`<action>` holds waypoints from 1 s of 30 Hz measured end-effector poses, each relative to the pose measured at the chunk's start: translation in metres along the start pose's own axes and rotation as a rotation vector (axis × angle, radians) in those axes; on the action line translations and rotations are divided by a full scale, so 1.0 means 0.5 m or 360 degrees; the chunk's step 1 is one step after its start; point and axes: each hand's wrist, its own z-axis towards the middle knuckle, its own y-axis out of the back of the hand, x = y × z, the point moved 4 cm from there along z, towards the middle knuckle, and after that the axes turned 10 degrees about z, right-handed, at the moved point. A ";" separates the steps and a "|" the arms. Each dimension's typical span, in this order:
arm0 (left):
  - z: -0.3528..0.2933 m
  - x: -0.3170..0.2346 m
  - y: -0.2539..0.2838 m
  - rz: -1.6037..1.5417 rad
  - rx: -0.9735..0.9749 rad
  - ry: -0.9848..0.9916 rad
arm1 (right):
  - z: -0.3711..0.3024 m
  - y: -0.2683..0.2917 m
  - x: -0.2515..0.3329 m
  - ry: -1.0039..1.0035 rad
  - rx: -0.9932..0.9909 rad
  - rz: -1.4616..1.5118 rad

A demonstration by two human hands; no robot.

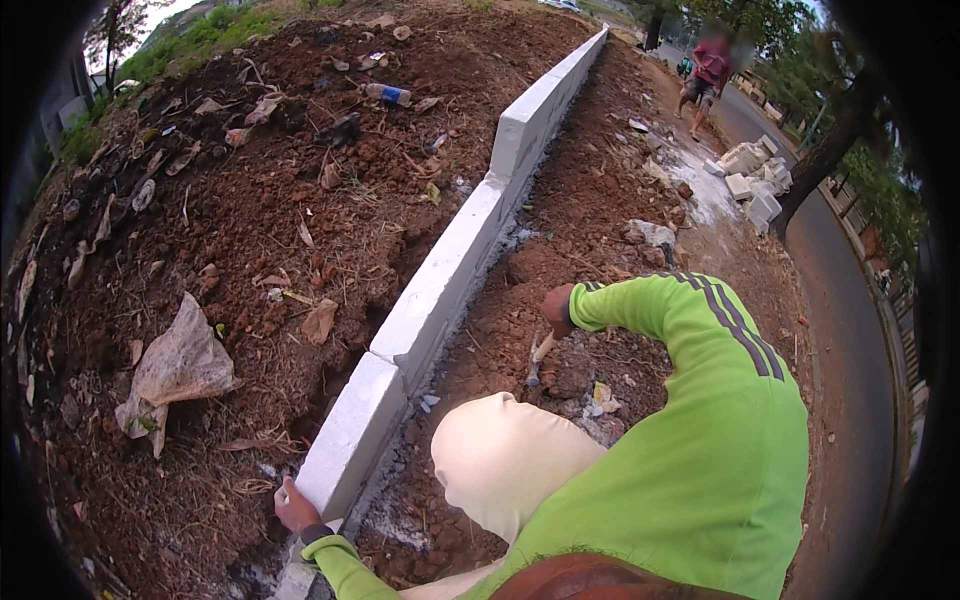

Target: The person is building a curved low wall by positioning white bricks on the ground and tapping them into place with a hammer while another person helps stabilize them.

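Observation:
Low in the view, my left hand [297,505] grips the near end of a white lightweight concrete block [350,437], its fingers curled at the block's left side. That block stands on edge, lined up with another white block [440,272] beyond it, and a thin joint shows between them. My right hand [558,308] is closed around a tool with a pale handle [543,347], held over the soil to the right of the row. The tool's lower end is grey and small, and its exact kind is unclear.
Farther off, a taller wall section [525,130] continues the row. Broken white blocks [755,180] lie by a tree trunk [835,150] beside the road [850,380]. A person [708,75] is at the far right. A torn sack [180,360] and plastic bottle [388,95] litter the left soil.

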 end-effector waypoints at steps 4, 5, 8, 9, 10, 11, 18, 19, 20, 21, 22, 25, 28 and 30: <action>0.010 0.013 -0.012 -0.0021 -0.0007 -0.0027 | -0.009 -0.017 0.013 0.0090 0.0163 -0.0095; 0.012 0.013 -0.019 -0.0056 0.0048 -0.0054 | -0.007 -0.031 0.010 0.0088 0.0171 -0.0148; 0.032 0.026 -0.021 -0.0158 0.0198 -0.0094 | -0.050 -0.039 0.049 -0.0021 0.0181 -0.0013; 0.041 0.035 -0.010 -0.0100 0.0235 -0.0123 | -0.045 -0.042 0.062 -0.0087 0.0168 0.0085; 0.043 0.029 -0.009 -0.0054 0.0298 -0.0161 | -0.056 -0.053 0.060 -0.0183 0.0163 0.0185; 0.042 0.019 -0.012 -0.0012 0.0364 -0.0206 | -0.073 -0.068 0.052 -0.0285 0.0156 0.0289; 0.045 0.014 -0.018 0.0073 0.0227 -0.0307 | -0.027 -0.322 0.053 -0.0291 -0.0118 0.0589; 0.051 0.018 -0.009 0.0141 0.0243 -0.0343 | -0.042 -0.338 0.074 -0.0331 -0.0295 0.0728; 0.050 0.016 -0.012 0.0200 0.0284 -0.0391 | -0.050 -0.373 0.074 -0.0424 -0.0361 0.0960; 0.045 0.014 -0.016 0.0256 0.0330 -0.0439 | -0.054 -0.415 0.077 -0.0447 -0.0429 0.1034; 0.033 0.007 -0.022 0.0183 0.0365 -0.0378 | -0.060 -0.458 0.072 -0.0483 -0.0497 0.1102; 0.015 -0.012 -0.003 0.0084 0.0371 -0.0293 | -0.093 -0.476 0.095 -0.0437 -0.0734 0.1329; 0.024 -0.003 -0.014 0.0157 0.0338 -0.0416 | -0.115 -0.447 0.067 -0.0446 -0.0913 0.1464; 0.040 0.013 -0.021 0.0266 0.0340 -0.0491 | -0.129 -0.384 0.037 -0.0520 -0.1033 0.1671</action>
